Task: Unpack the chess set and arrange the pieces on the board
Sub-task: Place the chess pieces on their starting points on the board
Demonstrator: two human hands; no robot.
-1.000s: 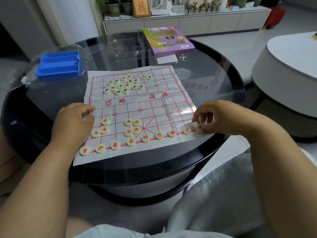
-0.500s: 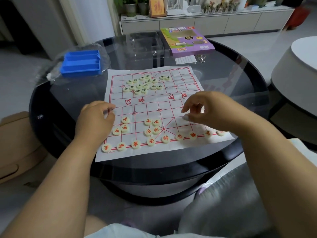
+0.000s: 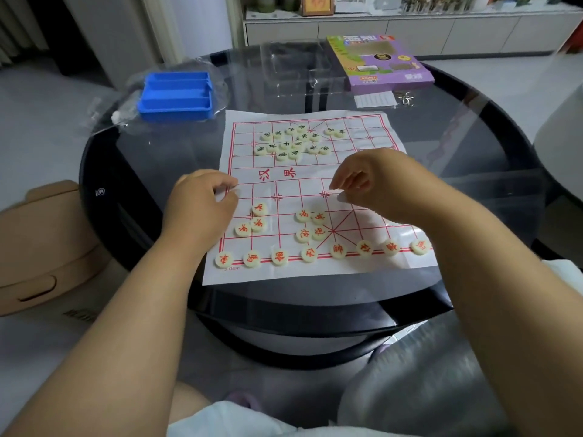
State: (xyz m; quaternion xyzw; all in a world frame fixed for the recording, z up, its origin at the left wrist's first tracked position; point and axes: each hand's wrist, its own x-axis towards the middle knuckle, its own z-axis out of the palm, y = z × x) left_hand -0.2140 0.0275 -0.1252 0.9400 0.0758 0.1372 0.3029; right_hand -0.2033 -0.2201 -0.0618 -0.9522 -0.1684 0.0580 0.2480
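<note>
I am watching the right hand [image 3: 375, 181] lifting off the finished row of red-lettered cream discs [image 3: 364, 248], fingers curled, apparently empty; left hand [image 3: 202, 200] is still pinching the white paper board [image 3: 318, 184]

A round dark glass table [image 3: 132, 184] fills the middle. At its far edge lie a small slip of paper [image 3: 375, 99] and a metal ring [image 3: 406, 98]. A tan cardboard box [image 3: 41, 247] sits on the floor at left; a white cabinet [image 3: 410, 31] runs along the far wall.
</note>
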